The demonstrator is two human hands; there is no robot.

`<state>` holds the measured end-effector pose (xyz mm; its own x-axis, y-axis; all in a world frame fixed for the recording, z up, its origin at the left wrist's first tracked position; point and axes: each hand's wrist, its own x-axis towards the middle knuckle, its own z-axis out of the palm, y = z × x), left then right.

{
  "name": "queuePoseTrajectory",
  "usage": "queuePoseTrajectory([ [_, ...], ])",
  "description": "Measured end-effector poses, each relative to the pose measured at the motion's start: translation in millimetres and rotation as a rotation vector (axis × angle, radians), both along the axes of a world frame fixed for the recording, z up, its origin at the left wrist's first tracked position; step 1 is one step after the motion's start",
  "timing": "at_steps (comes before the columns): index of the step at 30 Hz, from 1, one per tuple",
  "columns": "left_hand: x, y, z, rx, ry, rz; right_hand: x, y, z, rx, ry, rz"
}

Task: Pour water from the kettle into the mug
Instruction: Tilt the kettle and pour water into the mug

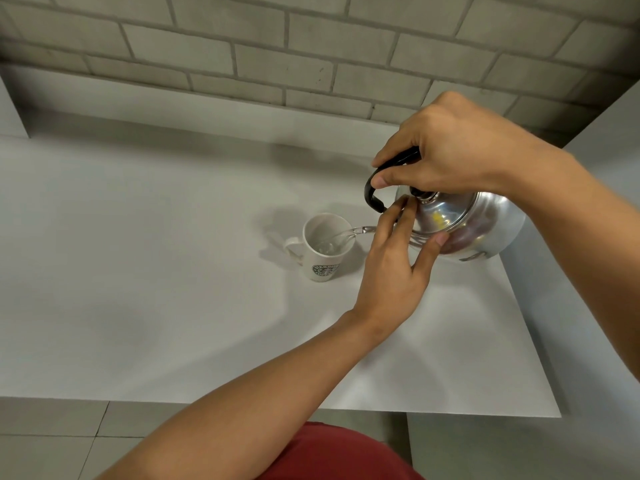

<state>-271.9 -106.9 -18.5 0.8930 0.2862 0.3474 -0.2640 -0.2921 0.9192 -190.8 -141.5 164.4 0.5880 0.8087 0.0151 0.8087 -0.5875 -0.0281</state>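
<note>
A shiny metal kettle point(485, 220) is held tilted to the left above the table. My right hand point(446, 154) is closed around its black handle point(374, 192) from above. My left hand point(394, 265) presses its fingertips and thumb against the kettle's lid point(440, 213). A clear stream of water point(349, 233) runs from the spout, which is hidden behind my left fingers, into a white mug point(323, 249). The mug stands upright on the table with a round green logo facing me and its handle to the left. Water shows in its bottom.
The light grey table point(156, 271) runs back to a grey brick wall point(277, 53). Its front edge is near me and its right edge lies just past the kettle. Tiled floor point(52, 445) shows below the front edge.
</note>
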Motion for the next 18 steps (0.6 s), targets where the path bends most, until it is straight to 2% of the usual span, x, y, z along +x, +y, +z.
queuePoseTrajectory([
  [18,-2.8,5.9,0.1,0.020,0.000,-0.012,13.9,-5.4,-10.9,0.045,-0.029,0.026],
])
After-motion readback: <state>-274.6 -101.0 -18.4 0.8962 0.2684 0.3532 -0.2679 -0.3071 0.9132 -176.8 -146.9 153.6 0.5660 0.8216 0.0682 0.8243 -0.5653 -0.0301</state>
